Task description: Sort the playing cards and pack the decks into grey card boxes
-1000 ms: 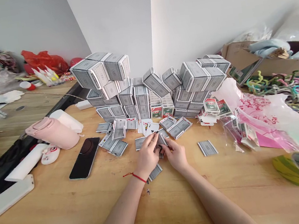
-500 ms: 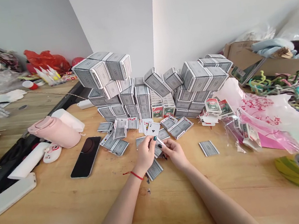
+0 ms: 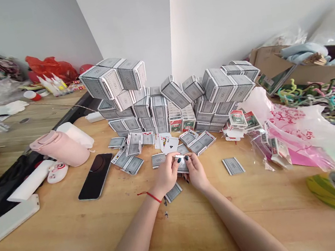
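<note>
My left hand and my right hand meet at the middle of the table, both closed on one grey-backed playing card. Both thumbs press on its upper edge, where a white strip shows; the fingers beneath are mostly hidden. Just beyond lie face-up cards, a club card among them. A loose grey-backed card lies under my left wrist, and another card rests to the right. Folded card pieces are scattered in front of stacked card blocks.
At the left are a black phone, a pink tumbler and a white case. Card boxes, a plastic bag and a green-yellow tape roll occupy the right. A taller card block overhangs at back left.
My hands have drawn level around the card, and it has turned from slanted to nearly straight. My right thumb has moved up to its top edge. The view has shifted slightly.
</note>
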